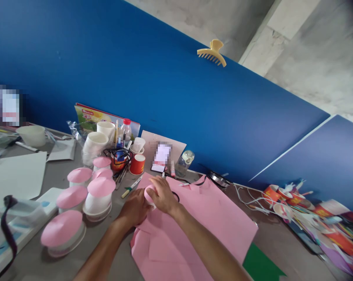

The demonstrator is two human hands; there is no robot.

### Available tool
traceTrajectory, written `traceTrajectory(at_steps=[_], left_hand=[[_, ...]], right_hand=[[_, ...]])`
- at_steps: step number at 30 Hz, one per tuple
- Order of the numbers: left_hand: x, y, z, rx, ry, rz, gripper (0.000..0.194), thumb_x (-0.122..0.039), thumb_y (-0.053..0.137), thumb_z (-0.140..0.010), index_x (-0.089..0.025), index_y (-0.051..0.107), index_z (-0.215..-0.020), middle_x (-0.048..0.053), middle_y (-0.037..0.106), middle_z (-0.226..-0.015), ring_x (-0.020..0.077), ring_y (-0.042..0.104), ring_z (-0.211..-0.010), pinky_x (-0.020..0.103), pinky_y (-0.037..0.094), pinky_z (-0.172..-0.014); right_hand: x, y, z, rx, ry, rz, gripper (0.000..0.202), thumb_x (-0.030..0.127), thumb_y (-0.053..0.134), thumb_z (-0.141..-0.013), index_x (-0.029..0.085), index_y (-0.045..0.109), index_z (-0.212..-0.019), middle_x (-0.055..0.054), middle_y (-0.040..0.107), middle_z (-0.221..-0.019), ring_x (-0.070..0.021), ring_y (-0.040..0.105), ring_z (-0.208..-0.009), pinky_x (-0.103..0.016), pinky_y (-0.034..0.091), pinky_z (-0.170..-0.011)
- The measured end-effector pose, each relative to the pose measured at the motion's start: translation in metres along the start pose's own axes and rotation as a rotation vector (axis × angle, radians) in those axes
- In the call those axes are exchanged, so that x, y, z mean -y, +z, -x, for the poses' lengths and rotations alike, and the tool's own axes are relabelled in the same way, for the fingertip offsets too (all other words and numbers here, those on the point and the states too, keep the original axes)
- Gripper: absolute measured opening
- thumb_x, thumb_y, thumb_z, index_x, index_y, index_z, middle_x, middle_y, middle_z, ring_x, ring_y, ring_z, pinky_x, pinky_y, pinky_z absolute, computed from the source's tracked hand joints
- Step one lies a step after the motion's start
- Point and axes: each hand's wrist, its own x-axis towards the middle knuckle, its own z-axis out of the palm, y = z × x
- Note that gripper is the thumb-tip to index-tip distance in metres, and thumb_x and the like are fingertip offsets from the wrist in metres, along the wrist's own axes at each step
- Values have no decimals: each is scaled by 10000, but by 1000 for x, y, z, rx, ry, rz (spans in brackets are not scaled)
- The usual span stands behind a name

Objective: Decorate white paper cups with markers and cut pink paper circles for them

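Observation:
Both hands meet around a small pink-topped cup [149, 194] above the left edge of a large pink paper sheet [205, 222]. My left hand [135, 207] presses against its left side. From the right, my right hand [163, 195] wraps round it with curled fingers. Much of the cup is hidden by the fingers. Left of my hands stand several white cups with pink cone-shaped paper tops [101, 187], some on round bases. A green-and-white marker or glue pen [132, 186] lies just beyond my left hand.
A red paper cup [137, 164], a phone [161, 156] and a glass jar [185, 163] stand behind. White cups [96, 143] are stacked at back left. Green paper [262, 265] lies at lower right. Cables, red cups and pens crowd the right. A blue partition [164, 78] rises behind.

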Motion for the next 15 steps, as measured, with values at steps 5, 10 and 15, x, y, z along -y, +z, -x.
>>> traceTrajectory(at_steps=[5,10,15], left_hand=[[-4,-1,0,3,-3,-28,195,-141,615,-676,-187,551,-855,105,643,-968,263,589,-1016,357,428,-874],[-3,0,0,1,-20,-47,263,-169,605,-695,-145,546,-950,144,631,-1021,276,587,-1021,379,417,-904],[0,1,0,14,-20,-39,249,-212,617,-707,-187,551,-947,103,640,-1030,269,581,-1024,382,419,-904]], right_hand=[[17,-1,-4,19,8,149,352,366,533,-904,166,604,-1184,-127,614,-1228,-315,447,-1230,-512,326,-1055],[18,2,-5,10,44,63,248,236,436,-944,178,662,-1025,-109,670,-1102,-252,550,-1098,-443,396,-989],[8,3,-6,28,1,-90,304,238,367,-975,175,661,-1013,-92,694,-1053,-202,594,-1037,-377,422,-974]])
